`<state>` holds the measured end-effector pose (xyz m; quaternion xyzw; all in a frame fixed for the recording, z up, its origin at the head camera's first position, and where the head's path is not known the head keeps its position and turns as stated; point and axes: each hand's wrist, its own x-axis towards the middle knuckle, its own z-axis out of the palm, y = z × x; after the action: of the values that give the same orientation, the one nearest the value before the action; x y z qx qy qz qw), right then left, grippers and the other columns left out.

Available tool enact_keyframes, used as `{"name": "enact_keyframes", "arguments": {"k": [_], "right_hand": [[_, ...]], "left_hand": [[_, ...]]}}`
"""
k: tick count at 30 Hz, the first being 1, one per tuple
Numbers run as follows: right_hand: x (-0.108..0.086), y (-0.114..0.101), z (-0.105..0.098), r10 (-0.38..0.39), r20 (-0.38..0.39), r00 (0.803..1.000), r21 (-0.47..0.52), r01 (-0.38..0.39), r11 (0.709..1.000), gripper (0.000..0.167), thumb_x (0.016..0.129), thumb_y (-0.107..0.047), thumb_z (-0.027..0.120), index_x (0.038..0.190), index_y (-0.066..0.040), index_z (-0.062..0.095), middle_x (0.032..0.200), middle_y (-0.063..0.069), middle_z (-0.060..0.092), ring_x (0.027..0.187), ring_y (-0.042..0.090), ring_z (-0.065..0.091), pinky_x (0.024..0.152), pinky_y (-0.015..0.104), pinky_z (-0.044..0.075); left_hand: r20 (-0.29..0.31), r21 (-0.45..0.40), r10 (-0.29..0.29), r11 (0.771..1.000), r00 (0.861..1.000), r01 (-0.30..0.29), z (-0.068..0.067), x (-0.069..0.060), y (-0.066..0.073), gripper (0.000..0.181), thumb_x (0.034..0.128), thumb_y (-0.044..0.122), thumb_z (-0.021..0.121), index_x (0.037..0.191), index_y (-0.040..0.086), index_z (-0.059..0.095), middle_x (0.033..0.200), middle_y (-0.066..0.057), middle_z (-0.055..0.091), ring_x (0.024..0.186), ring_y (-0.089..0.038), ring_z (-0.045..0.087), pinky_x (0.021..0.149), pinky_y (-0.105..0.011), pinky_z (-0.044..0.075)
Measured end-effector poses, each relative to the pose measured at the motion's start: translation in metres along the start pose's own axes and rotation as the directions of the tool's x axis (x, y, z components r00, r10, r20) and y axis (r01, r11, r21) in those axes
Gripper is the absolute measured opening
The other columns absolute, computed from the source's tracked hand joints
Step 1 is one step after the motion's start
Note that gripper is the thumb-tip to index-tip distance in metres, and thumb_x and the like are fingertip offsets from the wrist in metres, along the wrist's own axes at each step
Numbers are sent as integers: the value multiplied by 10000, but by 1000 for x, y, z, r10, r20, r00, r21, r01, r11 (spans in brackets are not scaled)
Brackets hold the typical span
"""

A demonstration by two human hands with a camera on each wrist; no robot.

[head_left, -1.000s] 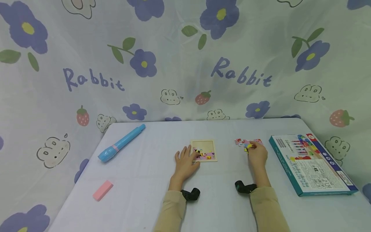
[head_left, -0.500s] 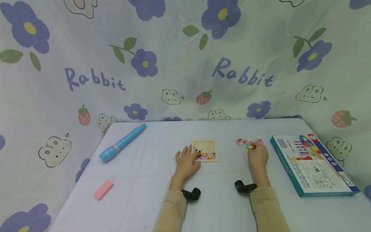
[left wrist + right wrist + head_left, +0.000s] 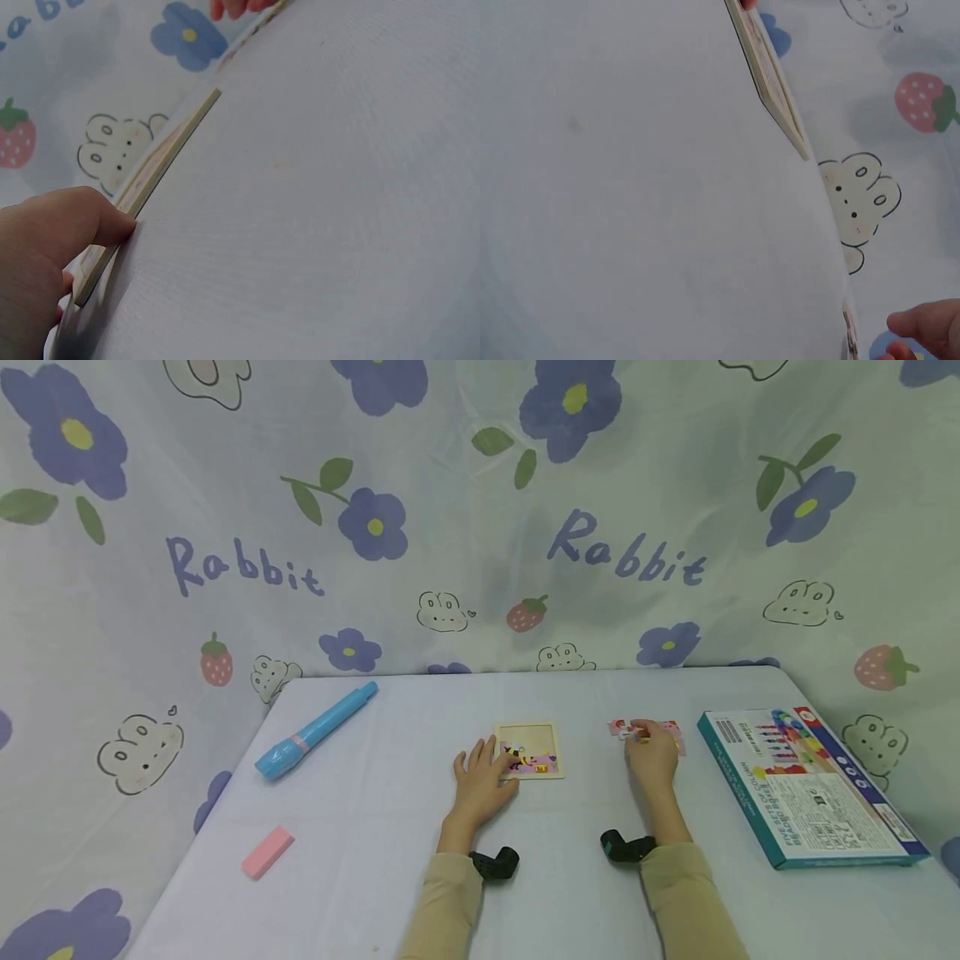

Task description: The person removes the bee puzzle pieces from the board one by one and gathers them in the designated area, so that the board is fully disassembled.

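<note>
A small square wooden puzzle tray lies mid-table, its near part filled with colourful pieces and its far part bare. My left hand rests spread at its left side, index fingertip on the picture. In the left wrist view the thumb touches the tray's near edge. My right hand hovers over several loose pink puzzle pieces, partly covering them. A gap shows between its thumb and a finger in the right wrist view, with no piece visible there. Some yellow shows under those fingertips in the head view.
A flat teal-edged box lies at the right of the white-covered table. A blue pen-shaped tube lies at the back left, and a pink eraser-like block nearer the front. A patterned curtain hangs behind.
My right hand has shifted slightly left over the loose pieces, uncovering those on its right. My left hand stays on the tray.
</note>
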<state>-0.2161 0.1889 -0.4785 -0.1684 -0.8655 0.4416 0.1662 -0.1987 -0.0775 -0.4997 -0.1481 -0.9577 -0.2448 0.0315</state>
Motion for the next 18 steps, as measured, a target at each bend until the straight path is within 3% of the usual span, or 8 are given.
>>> {"name": "enact_keyframes", "arguments": {"k": [5,18], "right_hand": [[-5,-7,15,12,150,989,112,-29,993,325,853,-55,574,1174,-6,592,1038,174,574,933,283,557,750,308,425],[-18,-37,49,-87,312,946,134,47,990,311,848,-87,626,1157,-55,603,988,128,594,889,243,549,747,316,462]], "left_hand": [[-2,7,3,1000,1000,-3,1,0,-1,323,849,306,562,1161,227,595,1487,-139,282,1377,-334,195,1054,-569,59],[-14,1,5,1000,1000,-5,2,1,-2,318,849,303,568,1157,232,599,1487,-136,283,1378,-332,191,1056,-566,50]]}}
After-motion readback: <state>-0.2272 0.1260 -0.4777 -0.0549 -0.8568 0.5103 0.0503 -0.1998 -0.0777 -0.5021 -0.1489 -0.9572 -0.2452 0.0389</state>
